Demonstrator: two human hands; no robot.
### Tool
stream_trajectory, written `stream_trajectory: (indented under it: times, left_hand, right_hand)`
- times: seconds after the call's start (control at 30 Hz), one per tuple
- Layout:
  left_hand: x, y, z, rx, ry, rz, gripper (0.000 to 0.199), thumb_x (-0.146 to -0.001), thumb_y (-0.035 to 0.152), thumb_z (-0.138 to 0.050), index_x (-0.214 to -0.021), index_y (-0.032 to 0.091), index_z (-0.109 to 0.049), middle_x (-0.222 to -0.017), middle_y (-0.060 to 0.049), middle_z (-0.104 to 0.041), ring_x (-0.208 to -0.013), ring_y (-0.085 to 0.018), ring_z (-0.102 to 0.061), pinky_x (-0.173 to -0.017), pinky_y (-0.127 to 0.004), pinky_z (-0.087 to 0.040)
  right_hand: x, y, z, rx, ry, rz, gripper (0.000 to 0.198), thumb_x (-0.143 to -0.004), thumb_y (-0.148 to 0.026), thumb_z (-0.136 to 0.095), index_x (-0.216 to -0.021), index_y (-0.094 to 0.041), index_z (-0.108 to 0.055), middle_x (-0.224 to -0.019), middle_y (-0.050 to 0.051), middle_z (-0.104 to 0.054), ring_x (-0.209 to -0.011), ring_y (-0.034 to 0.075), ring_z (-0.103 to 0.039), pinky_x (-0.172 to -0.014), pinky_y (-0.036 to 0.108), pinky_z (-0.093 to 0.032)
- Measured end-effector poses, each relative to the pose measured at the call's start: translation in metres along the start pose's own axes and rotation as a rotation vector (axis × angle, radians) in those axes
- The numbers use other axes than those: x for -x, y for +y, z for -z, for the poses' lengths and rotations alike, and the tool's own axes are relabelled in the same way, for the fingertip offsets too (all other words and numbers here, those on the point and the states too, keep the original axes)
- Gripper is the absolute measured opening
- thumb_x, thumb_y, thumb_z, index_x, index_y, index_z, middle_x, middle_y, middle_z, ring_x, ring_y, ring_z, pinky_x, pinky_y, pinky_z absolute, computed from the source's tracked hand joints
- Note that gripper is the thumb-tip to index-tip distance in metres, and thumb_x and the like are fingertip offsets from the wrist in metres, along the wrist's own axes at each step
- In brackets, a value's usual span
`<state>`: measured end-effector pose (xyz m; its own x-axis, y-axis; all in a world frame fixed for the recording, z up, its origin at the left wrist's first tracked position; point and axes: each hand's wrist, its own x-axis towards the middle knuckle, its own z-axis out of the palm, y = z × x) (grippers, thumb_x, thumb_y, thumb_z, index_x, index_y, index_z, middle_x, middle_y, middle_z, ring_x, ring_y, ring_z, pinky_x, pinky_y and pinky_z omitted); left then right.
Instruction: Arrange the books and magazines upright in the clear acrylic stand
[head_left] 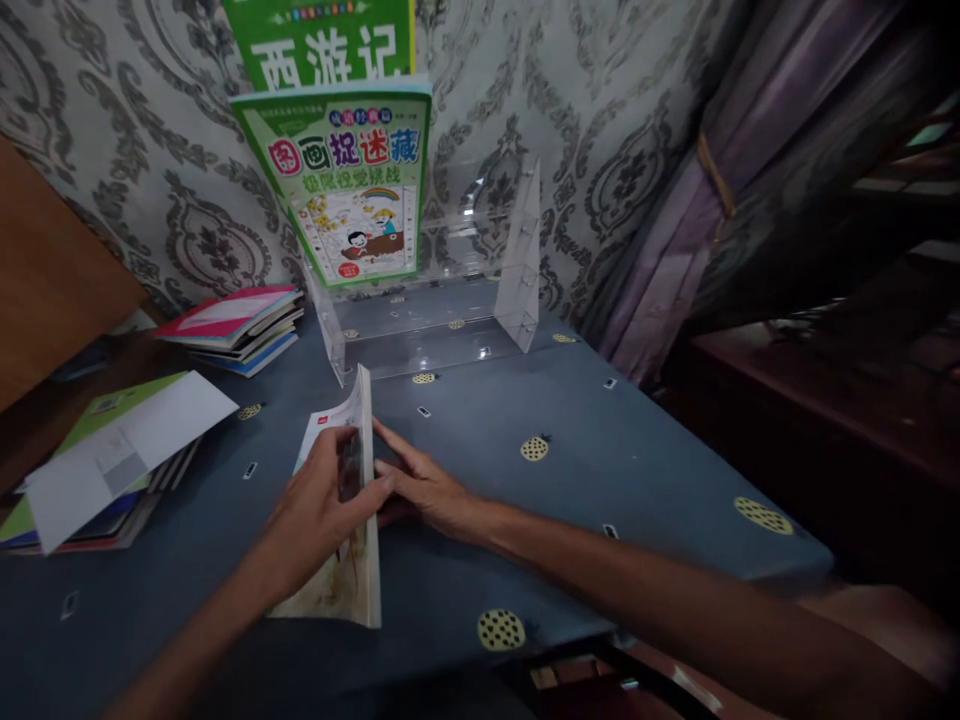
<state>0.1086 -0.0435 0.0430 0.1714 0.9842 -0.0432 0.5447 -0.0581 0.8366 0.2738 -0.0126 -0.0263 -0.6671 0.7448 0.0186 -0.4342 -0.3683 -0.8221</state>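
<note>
Your two hands meet at one book (366,570), held over the near part of the table (637,470), in front of the clear stand (519,265). The book is tilted up on edge, its narrow side facing you and its printed cover turned to the left.

Your left hand (319,510) pinches the book, thumb across the narrow side, fingers on the cover. Your right hand (429,495) has its fingers extended at the book's right side; some are hidden, so whether they grip or merely touch cannot be told.

On the stand, to its left: a green picture book (337,185), front cover toward you, with a second green book (322,45) rising behind it.

To the left on the table: a stack topped in pink (244,335) near the stand; closer to you, another pile with a white sheet-like item (135,455) lying askew on top.
</note>
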Motion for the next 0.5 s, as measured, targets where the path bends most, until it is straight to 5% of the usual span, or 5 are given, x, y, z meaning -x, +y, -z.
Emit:
stream_trajectory:
  times: [0.27,0.5]
  left_hand:
    - [0.0,0.005,0.015,0.172,-0.107,-0.045,0.049,-0.089,0.05,-0.061,-0.129,0.022,-0.058,-0.131,-0.011,-0.066,-0.124,-0.032,-0.062,-0.106,-0.049,-0.05]
    - [0.005,-0.001,0.005,0.037,-0.012,-0.087,0.053,-0.094,0.053,-0.054,-0.139,0.024,-0.053,-0.133,-0.011,-0.066,-0.121,-0.032,-0.063,-0.105,-0.05,-0.051]
  right_hand:
    - [0.004,-0.002,0.001,-0.039,-0.045,-0.023,0.088,-0.093,-0.054,-0.065,-0.162,-0.037,-0.013,-0.106,0.004,-0.07,-0.084,0.015,-0.069,-0.082,0.035,-0.058]
    - [0.001,-0.005,0.002,-0.077,0.018,-0.045,0.067,-0.096,-0.063,-0.055,-0.154,-0.036,-0.033,-0.1,0.002,-0.07,-0.075,0.013,-0.066,-0.073,0.029,-0.055]
